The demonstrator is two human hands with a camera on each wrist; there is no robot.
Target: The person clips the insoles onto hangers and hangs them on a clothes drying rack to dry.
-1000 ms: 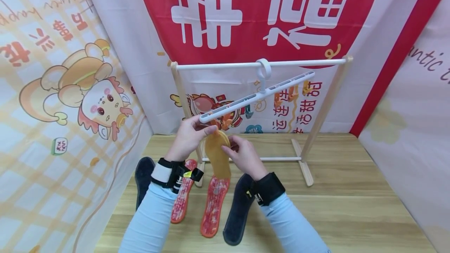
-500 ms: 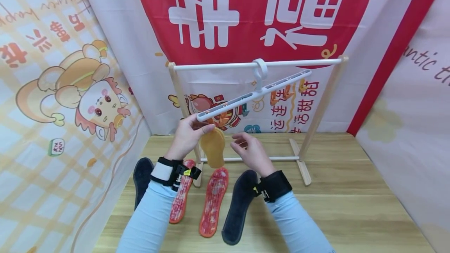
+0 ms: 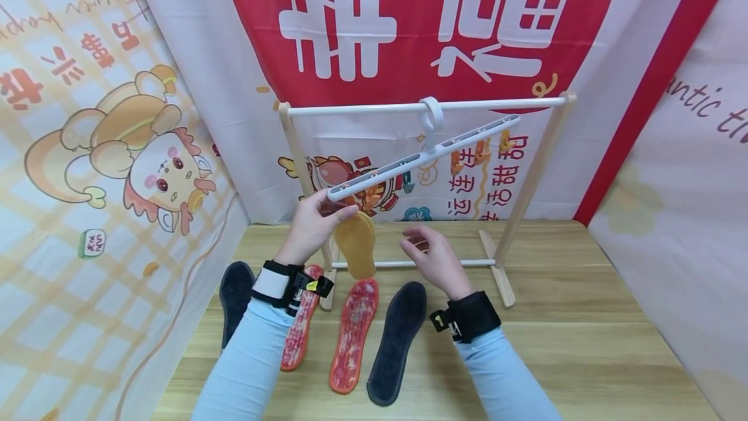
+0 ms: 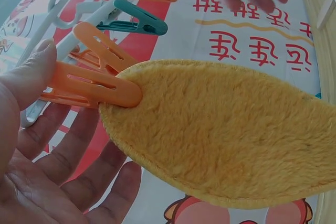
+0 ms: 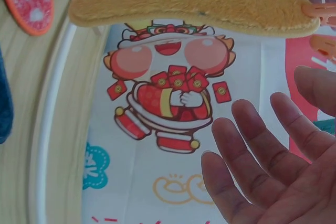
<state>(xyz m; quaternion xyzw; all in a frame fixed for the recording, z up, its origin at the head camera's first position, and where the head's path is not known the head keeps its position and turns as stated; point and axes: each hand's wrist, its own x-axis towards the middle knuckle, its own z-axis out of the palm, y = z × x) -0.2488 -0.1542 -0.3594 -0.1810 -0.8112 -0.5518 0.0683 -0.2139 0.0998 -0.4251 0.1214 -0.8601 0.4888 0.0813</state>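
Note:
A tan fuzzy insole hangs by its end from an orange clothespin on the left end of the white hanger. My left hand holds that clothespin, its thumb on the handle and the fingers behind, in the left wrist view. The hanger tilts, left end lower, with its hook on the rack's top bar. To the right of the insole, my right hand is apart from it, fingers loosely bent and nothing in them. More clothespins hang along the hanger, a teal clothespin among them.
On the wooden table lie a red-and-white insole, another partly behind the left wrist, a dark insole and a second dark one at left. The rack's wooden foot stands at right. Printed cloth walls surround the table.
My right hand has let go of the tan insole and moved away to the right. The insole now hangs at the left hand, which has stayed at the clothespin.

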